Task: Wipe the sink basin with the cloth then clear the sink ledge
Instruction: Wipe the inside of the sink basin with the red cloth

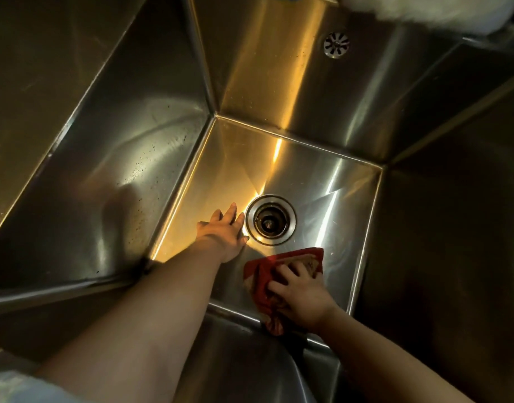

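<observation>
Drain [270, 220] sits in the basin [322, 175] floor, about mid-floor. Overflow [336, 44] is on the far wall, high up, right of the drain line.

Your left hand [225, 234] lies flat on the floor, just left of the drain, fingertips beside its rim. Your right hand [299, 298] is on top of the cloth [261, 274], fingers curled into it. The cloth lies on the floor in front and to the right of the drain, its near end at the front wall. Hands are near each other, not touching.

Dim, warm glare streaks the sink basin [293, 175] floor (walls bow from wide-angle distortion), corners dark
</observation>
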Motion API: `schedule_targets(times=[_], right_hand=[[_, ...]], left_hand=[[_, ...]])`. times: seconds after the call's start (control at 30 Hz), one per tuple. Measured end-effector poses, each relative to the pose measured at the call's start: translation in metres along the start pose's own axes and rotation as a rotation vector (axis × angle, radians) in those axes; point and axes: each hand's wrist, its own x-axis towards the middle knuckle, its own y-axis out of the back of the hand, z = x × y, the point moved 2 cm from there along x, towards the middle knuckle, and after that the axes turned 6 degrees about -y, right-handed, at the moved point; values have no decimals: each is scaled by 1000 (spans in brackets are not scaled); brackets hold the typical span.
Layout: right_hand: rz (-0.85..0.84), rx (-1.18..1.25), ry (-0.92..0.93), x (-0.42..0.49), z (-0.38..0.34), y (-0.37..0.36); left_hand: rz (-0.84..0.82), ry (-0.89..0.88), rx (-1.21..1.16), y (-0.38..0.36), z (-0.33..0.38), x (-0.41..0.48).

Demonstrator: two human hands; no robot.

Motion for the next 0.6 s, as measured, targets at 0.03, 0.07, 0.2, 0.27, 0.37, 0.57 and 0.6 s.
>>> schedule_targets(times=[0.03, 0.07, 0.2, 0.27, 0.37, 0.57, 0.6], right_hand=[[0, -3, 8, -1, 2, -1], [-2, -4, 9, -2, 4, -2], [15, 20, -38, -3, 13, -3], [35, 57, -109, -4, 20, 0], [72, 112, -247, -2, 34, 8], [225, 271, -524, 8, 55, 33], [262, 316, -591, 11, 56, 37]], left_hand=[[0, 2, 4, 0, 0, 0], [1, 4, 7, 0, 0, 0], [8, 6, 11, -1, 2, 0], [14, 7, 3, -1, 3, -1], [23, 8, -4, -2, 4, -1], [54, 16, 20, -4, 6, 1], [61, 16, 34, -5, 7, 2]])
